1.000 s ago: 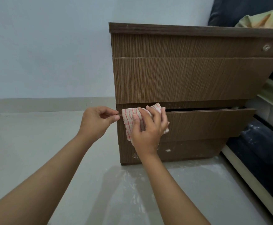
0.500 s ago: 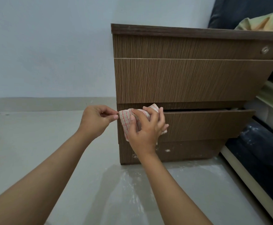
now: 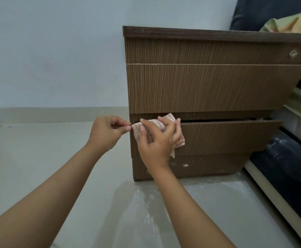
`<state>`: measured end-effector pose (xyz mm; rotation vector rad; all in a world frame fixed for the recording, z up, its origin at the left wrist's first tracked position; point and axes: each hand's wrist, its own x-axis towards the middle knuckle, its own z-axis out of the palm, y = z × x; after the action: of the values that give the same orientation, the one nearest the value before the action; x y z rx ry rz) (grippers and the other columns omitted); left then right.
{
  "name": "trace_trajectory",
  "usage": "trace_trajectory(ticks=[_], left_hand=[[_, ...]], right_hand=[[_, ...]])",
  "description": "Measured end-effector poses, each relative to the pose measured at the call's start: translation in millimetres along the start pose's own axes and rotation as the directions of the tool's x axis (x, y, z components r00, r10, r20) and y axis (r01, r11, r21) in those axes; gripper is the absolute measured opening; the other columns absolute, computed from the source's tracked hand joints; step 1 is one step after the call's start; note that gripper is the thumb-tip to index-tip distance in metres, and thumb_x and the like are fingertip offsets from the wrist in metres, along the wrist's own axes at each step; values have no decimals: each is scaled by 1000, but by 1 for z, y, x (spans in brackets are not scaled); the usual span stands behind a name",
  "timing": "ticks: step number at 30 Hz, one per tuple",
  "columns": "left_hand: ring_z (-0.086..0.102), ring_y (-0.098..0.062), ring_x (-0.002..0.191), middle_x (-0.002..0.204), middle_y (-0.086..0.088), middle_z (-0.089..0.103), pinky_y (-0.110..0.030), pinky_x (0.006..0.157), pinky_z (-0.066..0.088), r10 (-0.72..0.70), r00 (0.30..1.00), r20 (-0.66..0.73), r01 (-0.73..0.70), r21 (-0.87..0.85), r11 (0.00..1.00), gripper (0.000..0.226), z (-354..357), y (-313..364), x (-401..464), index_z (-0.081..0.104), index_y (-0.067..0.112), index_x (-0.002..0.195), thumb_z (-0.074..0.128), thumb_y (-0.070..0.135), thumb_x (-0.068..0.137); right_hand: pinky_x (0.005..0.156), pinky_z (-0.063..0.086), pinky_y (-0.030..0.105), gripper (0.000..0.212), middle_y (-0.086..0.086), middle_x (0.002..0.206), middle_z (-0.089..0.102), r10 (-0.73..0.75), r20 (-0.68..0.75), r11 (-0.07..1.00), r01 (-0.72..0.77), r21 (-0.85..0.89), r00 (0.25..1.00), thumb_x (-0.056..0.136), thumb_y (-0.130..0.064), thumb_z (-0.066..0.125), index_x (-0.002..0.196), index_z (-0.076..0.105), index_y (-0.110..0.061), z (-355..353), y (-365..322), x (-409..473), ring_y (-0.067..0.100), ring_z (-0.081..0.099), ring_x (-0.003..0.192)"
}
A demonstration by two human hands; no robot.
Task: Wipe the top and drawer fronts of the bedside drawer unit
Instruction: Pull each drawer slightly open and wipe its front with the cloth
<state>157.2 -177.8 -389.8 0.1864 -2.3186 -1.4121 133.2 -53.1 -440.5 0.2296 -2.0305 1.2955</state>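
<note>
A brown wood-grain bedside drawer unit (image 3: 208, 86) stands on the floor against the wall, with three drawer fronts. The bottom drawer (image 3: 226, 136) is pulled out a little. A white cloth with red checks (image 3: 157, 123) lies against the left end of that drawer front. My right hand (image 3: 161, 140) covers and grips the cloth there. My left hand (image 3: 108, 131) is just left of the unit, its thumb and forefinger pinching the cloth's left corner. The unit's top surface is seen only edge-on.
A bed with dark bedding (image 3: 285, 158) and a pale frame rail (image 3: 280, 199) runs along the right. Green and orange fabric (image 3: 292, 22) lies behind the unit's top. Dusty grey floor (image 3: 92, 194) spreads in front and to the left, bounded by a pale wall (image 3: 56, 51).
My right hand and the cloth have slid a little left along the bottom drawer front. My left hand has come to pinch the cloth's left corner.
</note>
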Motion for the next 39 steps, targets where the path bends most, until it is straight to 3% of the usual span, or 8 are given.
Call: trace_trajectory(ticks=[7,14,23,28,31,33,36,39], left_hand=[[68,-25,81,82,-5,72,-36,81,55,2,1000,-5,-2,-9,1000,14,0,0,-1,70,22,72,75,10,75],[67,-25,82,83,-5,72,-37,79,54,0,1000,-27,0,13,1000,13,2,1,-2,70,22,73,74,11,76],[67,-26,82,82,-4,72,-38,80,55,-2,999,-37,3,19,1000,17,3,0,-1,68,26,69,74,12,76],[67,-31,82,83,-9,72,-40,79,53,-2,999,-36,3,23,1000,17,4,-1,0,68,25,69,73,10,77],[66,-31,81,82,-9,72,-37,76,53,5,999,-34,-5,22,1000,13,4,-2,0,69,22,71,73,11,77],[66,-33,81,83,-11,72,-38,76,53,3,999,-36,-3,18,1000,11,4,-2,0,70,20,73,73,11,77],[65,-33,80,84,-13,72,-37,75,53,8,999,-39,-8,17,1000,10,5,-1,0,70,19,73,73,10,77],[65,-32,81,83,-12,72,-37,76,53,13,999,-43,-12,19,1000,8,5,-2,0,70,18,75,73,11,78]], right_hand=[[103,7,70,8,-8,127,48,-15,10,1000,15,-11,1000,84,-35,65,90,69,-38,-2,3,-1,25,10,142],[100,25,67,12,8,122,50,-45,-116,999,42,-28,992,79,-21,72,89,71,-27,2,17,-16,38,30,132],[84,50,49,17,10,122,35,313,-187,944,-284,168,931,79,-20,71,94,63,-17,25,37,-44,26,33,114],[96,35,20,24,14,128,31,301,-233,943,-251,220,925,81,-14,68,103,61,-11,36,30,-45,23,33,117],[100,33,20,36,12,133,28,310,-238,935,-251,248,920,83,-13,66,117,55,-10,38,26,-45,20,31,124],[106,28,19,52,11,141,23,340,-242,924,-274,268,909,84,-15,65,131,43,-7,39,24,-45,17,25,132],[104,8,0,74,6,156,-4,385,-189,906,-332,261,903,90,-23,57,147,13,-4,44,22,-46,14,3,142],[109,-6,10,78,-1,152,-28,406,-117,897,-371,239,907,95,-34,43,146,-10,-8,51,23,-49,14,-20,142]])
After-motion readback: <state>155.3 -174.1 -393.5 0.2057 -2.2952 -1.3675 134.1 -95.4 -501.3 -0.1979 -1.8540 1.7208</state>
